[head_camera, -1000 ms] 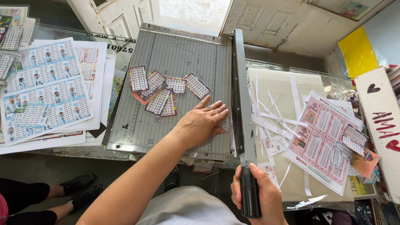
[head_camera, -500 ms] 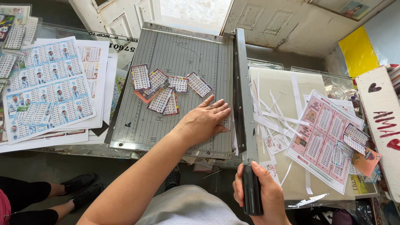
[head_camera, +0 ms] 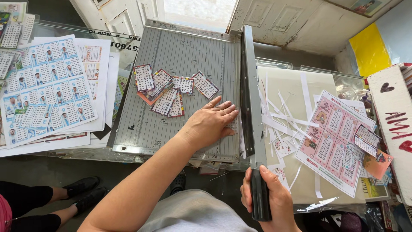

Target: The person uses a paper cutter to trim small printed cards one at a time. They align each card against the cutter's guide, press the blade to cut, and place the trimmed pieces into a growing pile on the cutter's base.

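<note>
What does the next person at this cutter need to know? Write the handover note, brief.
Left hand: flat on the cutter bed, pressing down paper at the blade edge.
Right hand: fingers wrapped round the black handle; the blade arm is down.
Done: a pile of cut cards on the bed; white strips right of the blade.
Left: the blue sheets at left and the pink sheet at right are uncut.

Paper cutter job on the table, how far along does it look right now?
Done: small cut cards lie piled on the paper cutter, white strips beside it. In hand: left hand flat by the blade, right hand gripping the lowered handle. Left: the pink sheet and blue sheet look uncut.
</note>
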